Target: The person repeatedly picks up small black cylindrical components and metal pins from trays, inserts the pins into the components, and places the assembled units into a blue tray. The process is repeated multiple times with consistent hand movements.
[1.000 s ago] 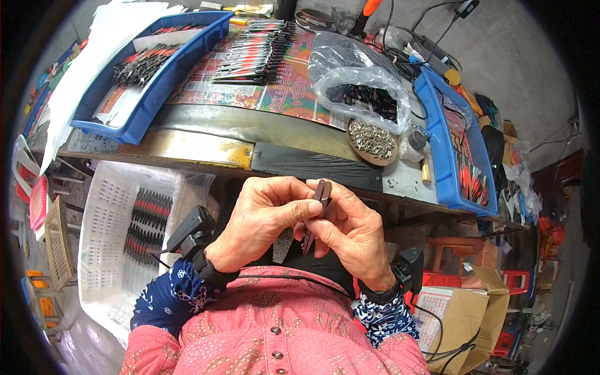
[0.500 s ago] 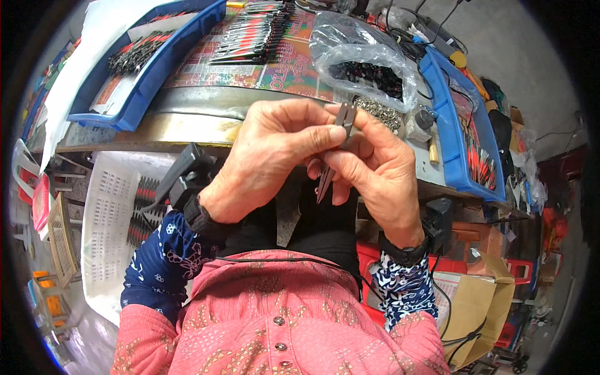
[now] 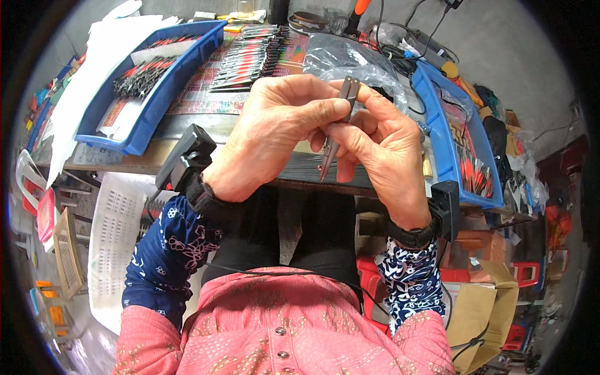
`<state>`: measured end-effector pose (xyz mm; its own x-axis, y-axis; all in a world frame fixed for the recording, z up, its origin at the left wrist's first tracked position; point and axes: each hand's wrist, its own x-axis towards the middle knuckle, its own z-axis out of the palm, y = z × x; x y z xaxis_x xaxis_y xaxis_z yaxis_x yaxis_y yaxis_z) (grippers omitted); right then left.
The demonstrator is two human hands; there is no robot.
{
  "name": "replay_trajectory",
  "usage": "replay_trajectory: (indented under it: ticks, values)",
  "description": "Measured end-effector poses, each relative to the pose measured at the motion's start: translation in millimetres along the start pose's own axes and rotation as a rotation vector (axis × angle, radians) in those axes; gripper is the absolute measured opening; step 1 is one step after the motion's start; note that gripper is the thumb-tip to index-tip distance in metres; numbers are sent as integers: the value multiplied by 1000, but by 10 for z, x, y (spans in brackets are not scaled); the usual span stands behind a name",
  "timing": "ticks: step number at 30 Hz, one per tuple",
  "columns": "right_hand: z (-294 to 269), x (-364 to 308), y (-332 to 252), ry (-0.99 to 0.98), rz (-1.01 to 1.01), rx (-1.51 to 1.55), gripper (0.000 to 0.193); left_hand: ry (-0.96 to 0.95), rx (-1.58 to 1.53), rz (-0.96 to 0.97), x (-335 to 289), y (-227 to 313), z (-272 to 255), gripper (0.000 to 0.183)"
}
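Note:
A slim dark two-legged piece (image 3: 329, 153), with a forked top and a tapering point, is held aslant in front of my body; its exact kind does not show. My left hand (image 3: 265, 134) pinches its upper part between thumb and fingers. From the other side, my right hand (image 3: 384, 147) grips it too, thumb along its middle and fingers curled behind. A small red spot shows near the lower tip. Both hands are raised over the near edge of the table (image 3: 212, 128). Fingers partly hide the middle of the piece.
At the left, a blue tray (image 3: 140, 128) contains black and red slim pieces. A row of similar pieces (image 3: 247, 62) lies behind my hands. A clear plastic bag (image 3: 337, 56) and another blue tray (image 3: 453, 147) are rightward. Below left stands a white basket (image 3: 115, 244); a cardboard box (image 3: 478, 312) stands below right.
The view has tilted, so more of the table's back and wall shows. Both hands keep their pinch on the dark piece and appear slightly higher, now covering the bag's opening.

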<state>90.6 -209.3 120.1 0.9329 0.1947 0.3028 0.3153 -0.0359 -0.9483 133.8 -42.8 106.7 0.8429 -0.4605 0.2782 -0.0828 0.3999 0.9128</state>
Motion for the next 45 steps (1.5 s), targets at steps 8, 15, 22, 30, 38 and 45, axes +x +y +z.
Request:
replay_trajectory:
  ticks: [8,15,22,30,38,45]
  values:
    - [-48,9,32,39,27,-27,37,49,-15,42,61,-28,58,12]
    - [-86,11,60,11,7,-24,37,6,55,31,91,-60,41,14]
    - [-93,16,93,26,4,-7,37,22,72,7,97,-80,36,15]
    - [-78,-49,186,-37,107,32,39,39,-48,-131,-20,-214,-32,11]
    - [11,-76,295,-19,162,116,28,63,-88,-192,-83,-351,-117,12]
    - [22,-116,380,-32,229,158,28,84,-208,-236,-148,-473,-136,16]
